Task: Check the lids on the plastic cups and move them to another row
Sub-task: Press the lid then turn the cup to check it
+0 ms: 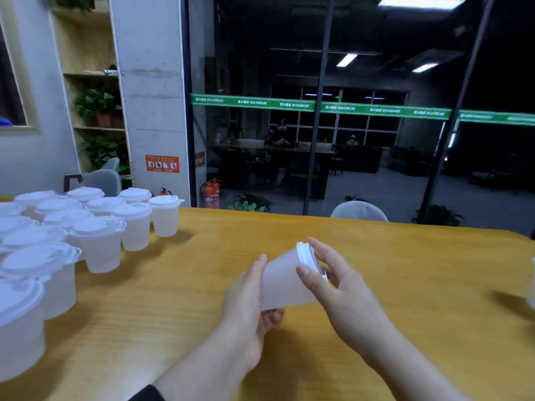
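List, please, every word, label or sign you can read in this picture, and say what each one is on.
"MAXIMUM", repeated, on the green strip across the glass wall; the characters before each are too blurred.
Orange sign on the pillar: pictograms and text too small to read.
Fire extinguisher label: unreadable.
Cup in the hands, and its lid: no print visible.

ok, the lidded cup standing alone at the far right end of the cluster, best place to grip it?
Take that cup by its tapered wall, just under the lid, coming from its right, where the table shows bare. It stands upright, neighbours crowd its left, and the lid's tab sticks out right at the top, so stay below the rim. The wall looks thin; squeeze lightly.
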{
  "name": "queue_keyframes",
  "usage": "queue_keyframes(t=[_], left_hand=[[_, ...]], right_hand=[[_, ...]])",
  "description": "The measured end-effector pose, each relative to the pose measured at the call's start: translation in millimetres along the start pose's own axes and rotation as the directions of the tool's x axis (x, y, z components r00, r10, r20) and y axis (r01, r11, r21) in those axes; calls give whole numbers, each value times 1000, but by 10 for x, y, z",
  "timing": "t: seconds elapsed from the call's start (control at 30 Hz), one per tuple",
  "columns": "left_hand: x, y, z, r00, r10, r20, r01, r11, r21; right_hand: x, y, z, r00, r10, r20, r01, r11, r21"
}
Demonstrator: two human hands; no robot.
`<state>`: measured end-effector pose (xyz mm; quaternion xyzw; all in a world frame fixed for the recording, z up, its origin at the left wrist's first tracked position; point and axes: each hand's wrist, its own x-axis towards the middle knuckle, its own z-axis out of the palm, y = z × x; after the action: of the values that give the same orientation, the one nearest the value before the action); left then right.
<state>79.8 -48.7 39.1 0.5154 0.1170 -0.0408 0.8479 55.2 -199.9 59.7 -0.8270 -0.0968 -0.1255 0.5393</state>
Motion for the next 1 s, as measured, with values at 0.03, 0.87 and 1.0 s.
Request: queue_keyframes(t=[0.03, 0.87, 1.0], left_hand=[[-63, 64, 9, 996, 87, 2, -86, 994, 72], [-1981, 1430, 1109, 606, 175, 776, -676, -401, 618], [-1983, 1353, 1123, 582, 242, 776, -690, -358, 629]], right_hand=[[-63, -48, -29, 1000, 9, -22, -9, 1000, 26], [-1659, -970, -73, 971, 171, 167, -168, -10, 986], [-1661, -923, -141, 967, 183, 179, -186, 24, 982]])
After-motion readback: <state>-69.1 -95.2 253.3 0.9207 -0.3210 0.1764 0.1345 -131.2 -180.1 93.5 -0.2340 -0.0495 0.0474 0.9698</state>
